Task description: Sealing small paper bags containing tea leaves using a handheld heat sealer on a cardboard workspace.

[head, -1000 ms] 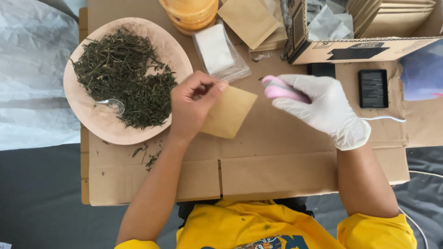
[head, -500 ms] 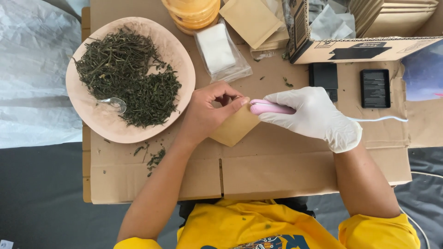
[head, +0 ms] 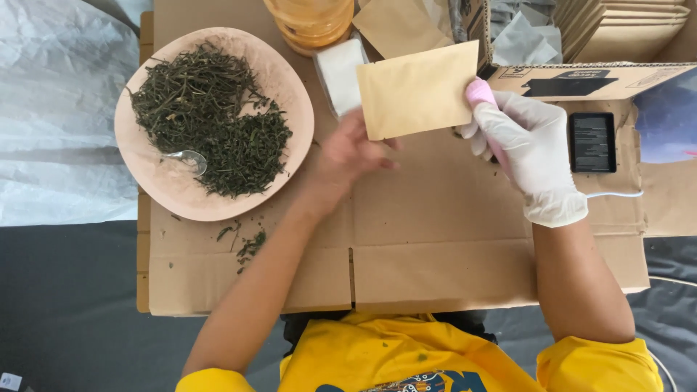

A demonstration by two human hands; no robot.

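I see flattened cardboard [head: 435,218] as my work surface, over grey floor [head: 65,319] and white sheeting [head: 51,109]. My gloved right hand [head: 534,156] pinches the brown pouch [head: 419,88] beside a pink tool; the bare left hand [head: 348,156] hovers loosely open beneath. Plate [head: 290,94] of dried leaves [head: 210,120] lies left.

The kraft pouch [head: 417,91] hides the left hand's [head: 348,152] fingertips (blurred too).

A white glove covers the right hand [head: 534,156]; the left hand [head: 348,156] is bare. Short yellow shirt sleeves [head: 602,363] end above both elbows.
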